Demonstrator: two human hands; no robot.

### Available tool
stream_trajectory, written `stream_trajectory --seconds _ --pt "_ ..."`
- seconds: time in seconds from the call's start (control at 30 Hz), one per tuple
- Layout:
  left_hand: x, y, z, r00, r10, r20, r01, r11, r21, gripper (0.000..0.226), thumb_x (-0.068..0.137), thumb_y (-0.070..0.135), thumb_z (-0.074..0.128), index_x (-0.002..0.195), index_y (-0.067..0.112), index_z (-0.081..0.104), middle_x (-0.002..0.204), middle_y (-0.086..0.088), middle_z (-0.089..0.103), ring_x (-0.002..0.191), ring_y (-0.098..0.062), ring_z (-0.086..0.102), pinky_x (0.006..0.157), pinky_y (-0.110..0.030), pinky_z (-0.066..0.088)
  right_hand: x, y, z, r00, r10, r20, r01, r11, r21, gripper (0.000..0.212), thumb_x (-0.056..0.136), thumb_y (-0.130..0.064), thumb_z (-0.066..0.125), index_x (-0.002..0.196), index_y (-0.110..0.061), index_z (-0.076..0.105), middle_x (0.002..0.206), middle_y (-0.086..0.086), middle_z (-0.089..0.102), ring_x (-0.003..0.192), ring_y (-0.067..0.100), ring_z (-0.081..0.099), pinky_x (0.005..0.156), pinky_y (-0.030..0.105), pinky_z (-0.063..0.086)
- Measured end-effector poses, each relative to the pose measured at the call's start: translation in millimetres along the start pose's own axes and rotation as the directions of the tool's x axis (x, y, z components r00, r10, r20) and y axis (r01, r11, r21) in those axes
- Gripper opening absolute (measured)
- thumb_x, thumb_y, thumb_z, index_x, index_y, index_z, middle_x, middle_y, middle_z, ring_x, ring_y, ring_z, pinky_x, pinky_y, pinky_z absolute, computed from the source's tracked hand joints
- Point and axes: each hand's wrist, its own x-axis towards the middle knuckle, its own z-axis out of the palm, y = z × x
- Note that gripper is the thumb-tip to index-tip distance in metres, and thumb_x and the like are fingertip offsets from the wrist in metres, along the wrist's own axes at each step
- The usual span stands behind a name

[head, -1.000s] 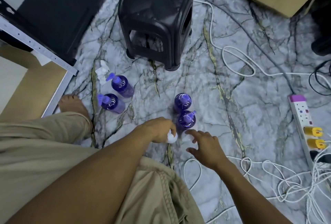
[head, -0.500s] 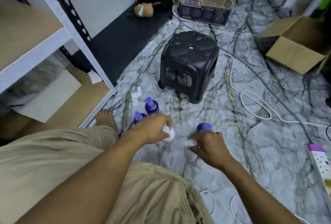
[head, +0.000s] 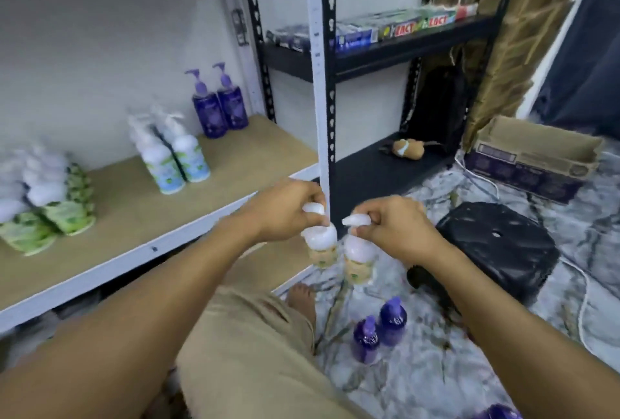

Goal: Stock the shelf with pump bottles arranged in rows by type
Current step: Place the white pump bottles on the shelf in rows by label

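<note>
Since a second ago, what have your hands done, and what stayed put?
The right hand closed on the head of a white pump bottle; the left hand already gripped the other white pump bottle. Both lifted them off the marble floor up toward the tan wooden shelf. The purple pump bottles and black plastic stool stayed on the floor.

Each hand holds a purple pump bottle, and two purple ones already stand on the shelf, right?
Not quite. The head view shows the left hand and right hand holding white pump bottles, not purple; two purple bottles do stand on the shelf.
</note>
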Motion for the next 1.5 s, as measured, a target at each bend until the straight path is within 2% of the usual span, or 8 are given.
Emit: stream_trajectory --seconds 0.4,0.53,0.67,0.73,0.9,1.2,1.37,1.5 --pt "-71 -109 -176 0.906 -0.309 -0.289 0.340 0.939 0.060 0.016 0.092 0.033 0.071 0.098 0.020 0.078 0.085 0.007 0.066 0.082 -0.014 0.058 0.072 -0.024 0.037 168 -187 -5 0.953 -0.252 0.170 0.236 0.966 0.106 0.015 0.082 -0.034 0.080 0.093 -0.027 0.075 0.082 -0.012 0.061 0.085 0.013 0.059 0.080 0.033 0.049" --pt "-95 -154 -191 0.770 -0.536 -0.346 0.547 0.834 -0.073 0.023 0.085 0.039 0.077 0.087 0.016 0.079 0.083 0.002 0.072 0.081 -0.015 0.064 0.067 -0.026 0.041 200 -232 16 0.929 -0.292 0.227 0.288 0.956 0.048 0.016 0.081 -0.030 0.081 0.095 -0.025 0.076 0.081 -0.010 0.065 0.082 0.013 0.063 0.078 0.032 0.053" --pt "-119 -184 -194 0.605 -0.714 -0.353 0.635 0.700 -0.326 0.031 0.080 0.034 0.083 0.072 0.005 0.076 0.054 -0.002 0.066 0.042 -0.007 0.053 0.056 -0.023 0.044 218 -272 45 0.936 -0.262 0.237 0.294 0.950 -0.109 0.030 0.076 -0.045 0.079 0.079 -0.016 0.071 0.078 -0.001 0.070 0.079 0.019 0.067 0.071 0.035 0.055" --pt "-130 -195 -192 0.509 -0.788 -0.346 0.658 0.616 -0.433 0.036 0.078 0.032 0.085 0.068 0.000 0.072 0.047 -0.002 0.061 0.042 -0.015 0.052 0.052 -0.024 0.043 218 -290 59 0.947 -0.250 0.200 0.282 0.947 -0.153 0.035 0.077 -0.047 0.075 0.066 -0.016 0.065 0.067 -0.003 0.066 0.073 0.017 0.062 0.065 0.032 0.050" --pt "-147 -223 -180 0.336 -0.908 -0.249 0.548 0.404 -0.733 0.031 0.079 0.021 0.086 0.073 0.004 0.060 0.050 -0.008 0.060 0.039 -0.016 0.057 0.038 -0.020 0.031 222 -321 104 0.970 -0.199 0.137 0.223 0.956 -0.190 0.035 0.075 -0.050 0.070 0.070 -0.016 0.066 0.070 -0.010 0.072 0.086 0.018 0.059 0.089 0.042 0.037" --pt "-170 -241 -147 0.344 -0.883 -0.318 0.217 0.404 -0.889 0.025 0.099 0.031 0.060 0.085 0.013 0.071 0.071 -0.003 0.070 0.056 -0.017 0.060 0.047 -0.022 0.033 234 -317 163 0.978 -0.201 0.063 0.192 0.974 0.123 0.043 0.076 -0.060 0.069 0.066 -0.019 0.066 0.069 -0.004 0.070 0.080 0.017 0.060 0.081 0.034 0.042" --pt "-188 -250 -82 0.176 -0.873 -0.454 0.111 0.476 -0.872 0.023 0.093 0.015 0.059 0.107 0.026 0.074 0.096 0.003 0.072 0.084 -0.012 0.064 0.071 -0.026 0.046 215 -279 184 0.975 -0.219 0.032 0.156 0.782 0.603 0.026 0.079 -0.033 0.081 0.099 -0.028 0.066 0.065 -0.010 0.050 0.060 0.004 0.050 0.063 0.024 0.040" --pt "-198 -265 -44 0.444 -0.846 -0.296 0.212 0.420 -0.882 0.047 0.074 0.017 0.075 0.119 0.027 0.065 0.111 0.004 0.074 0.109 -0.015 0.067 0.088 -0.031 0.053 198 -235 206 0.952 -0.224 0.209 0.000 0.681 0.732 0.055 0.081 -0.009 0.079 0.126 -0.032 0.059 0.106 -0.002 0.063 0.083 0.001 0.063 0.075 0.018 0.052"
